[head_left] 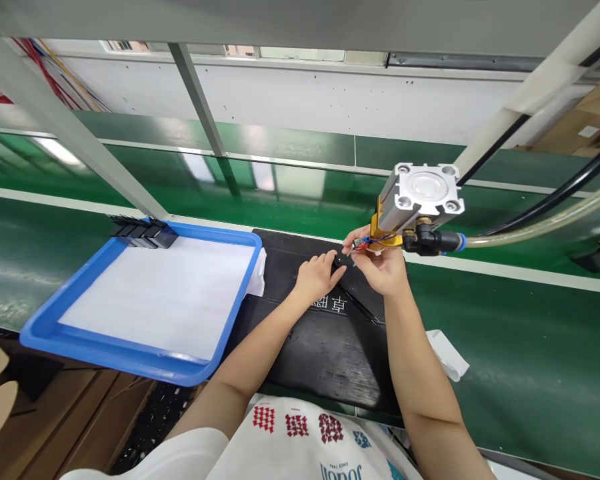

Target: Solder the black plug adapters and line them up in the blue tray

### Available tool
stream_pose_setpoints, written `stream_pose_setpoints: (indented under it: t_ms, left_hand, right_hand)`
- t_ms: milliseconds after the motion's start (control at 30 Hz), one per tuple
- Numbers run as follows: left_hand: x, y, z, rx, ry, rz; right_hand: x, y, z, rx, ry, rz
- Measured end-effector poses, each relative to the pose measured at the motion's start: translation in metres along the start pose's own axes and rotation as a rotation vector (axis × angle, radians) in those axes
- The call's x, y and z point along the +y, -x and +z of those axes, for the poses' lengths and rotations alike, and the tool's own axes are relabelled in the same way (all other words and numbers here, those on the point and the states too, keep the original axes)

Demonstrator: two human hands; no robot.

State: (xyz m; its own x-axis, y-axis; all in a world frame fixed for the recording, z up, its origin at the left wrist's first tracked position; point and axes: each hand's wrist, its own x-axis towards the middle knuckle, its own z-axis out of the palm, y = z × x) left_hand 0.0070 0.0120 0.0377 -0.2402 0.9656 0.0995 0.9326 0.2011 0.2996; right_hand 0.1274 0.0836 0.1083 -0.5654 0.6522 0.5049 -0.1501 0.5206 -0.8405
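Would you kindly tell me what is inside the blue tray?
A white sheet lines the blue tray, and a row of black pieces stands at its far left corner. Whatever lies beneath the sheet is covered and cannot be seen.

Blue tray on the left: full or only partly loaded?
Only partly loaded: the blue tray has a short row of black boxes at its far-left corner; white liner shows elsewhere.

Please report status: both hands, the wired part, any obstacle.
Right hand: pinching small wired part. Left hand: at black piece, over black mat. Metal cylinder partly hides right hand.
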Motion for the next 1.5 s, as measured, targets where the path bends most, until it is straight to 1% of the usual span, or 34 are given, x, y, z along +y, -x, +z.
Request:
stream_pose_setpoints:
  t_ms: [133,233,300,333,367,400,500,567,633,667,700,767,833,900,933,967,1000,1067,1100,1133,1200,1233,1300,1367,1433,1500]
  left_hand:
    - [0.001,0.001,0.000,-0.017,0.041,-0.022]
    - [-0.002,0.002,0.002,-0.016,0.085,0.002]
    - [-0.007,0.001,0.003,-0.019,0.166,0.018]
    - [-0.010,-0.001,0.004,-0.014,0.247,0.001]
    - [-0.014,-0.003,0.004,-0.001,0.365,-0.044]
    - [-0.018,-0.007,0.004,0.020,0.523,-0.124]
    - [-0.030,-0.019,0.000,0.080,1.150,-0.441]
    - [-0.038,-0.024,-0.005,0.092,1.550,-0.566]
    - [-0.042,-0.026,-0.012,0.070,1.823,-0.591]
    - [-0.043,-0.025,-0.015,0.049,1.906,-0.588]
    - [-0.043,-0.024,-0.018,0.025,1.958,-0.583]
    - [-0.038,-0.022,-0.024,-0.014,1.990,-0.571]
    - [-0.030,-0.020,-0.032,0.000,1.962,-0.563]
    - [-0.022,-0.019,-0.046,0.073,1.890,-0.515]
    - [-0.019,-0.019,-0.055,0.126,1.819,-0.463]
    - [-0.018,-0.019,-0.065,0.190,1.712,-0.395]
    - [-0.020,-0.020,-0.076,0.259,1.558,-0.321]
    - [-0.034,-0.021,-0.098,0.389,1.129,-0.211]
    - [-0.047,-0.020,-0.108,0.441,0.889,-0.199]
    - [-0.063,-0.019,-0.117,0.477,0.661,-0.223]
    - [-0.103,-0.009,-0.127,0.498,0.296,-0.347]
    - [-0.125,-0.001,-0.128,0.489,0.174,-0.422]
    - [-0.168,0.020,-0.125,0.456,0.014,-0.509]
    - [-0.205,0.043,-0.118,0.435,-0.067,-0.540]
    - [-0.235,0.060,-0.111,0.459,-0.089,-0.575]
    - [-0.257,0.071,-0.108,0.473,-0.093,-0.576]
  right_hand:
    - [-0.001,-0.001,-0.001,-0.004,0.003,0.012]
    - [-0.001,-0.001,-0.001,-0.001,0.000,0.018]
    - [0.000,-0.001,-0.001,0.010,-0.003,0.027]
    - [0.000,-0.001,-0.001,0.014,-0.008,0.029]
    - [0.000,-0.002,-0.002,0.015,-0.018,0.030]
    - [0.000,-0.002,-0.002,0.012,-0.030,0.029]
    - [-0.001,-0.004,-0.003,0.001,-0.059,0.021]
    - [-0.001,-0.005,-0.004,0.004,-0.065,0.010]
    - [-0.002,-0.005,-0.004,0.007,-0.057,0.006]
    - [-0.002,-0.005,-0.004,0.007,-0.047,0.007]
    - [-0.002,-0.005,-0.004,0.008,-0.035,0.008]
    - [-0.002,-0.006,-0.005,0.012,-0.006,0.007]
    - [-0.001,-0.007,-0.007,0.015,0.022,-0.005]
    - [0.002,-0.008,-0.009,0.011,0.042,-0.020]
    - [0.003,-0.008,-0.010,0.005,0.048,-0.030]
    - [0.004,-0.009,-0.011,-0.002,0.053,-0.042]
    - [0.005,-0.009,-0.012,-0.011,0.059,-0.055]
    - [0.006,-0.009,-0.013,-0.021,0.081,-0.078]
    - [0.006,-0.010,-0.013,-0.019,0.095,-0.081]
    - [0.005,-0.011,-0.013,-0.004,0.109,-0.071]
    - [0.003,-0.012,-0.013,0.034,0.116,-0.024]
    - [0.001,-0.013,-0.013,0.050,0.112,0.004]
    - [-0.003,-0.014,-0.012,0.062,0.098,0.043]
    - [-0.005,-0.014,-0.012,0.063,0.099,0.053]
    - [-0.006,-0.014,-0.011,0.069,0.124,0.034]
    - [-0.005,-0.014,-0.010,0.084,0.144,0.014]
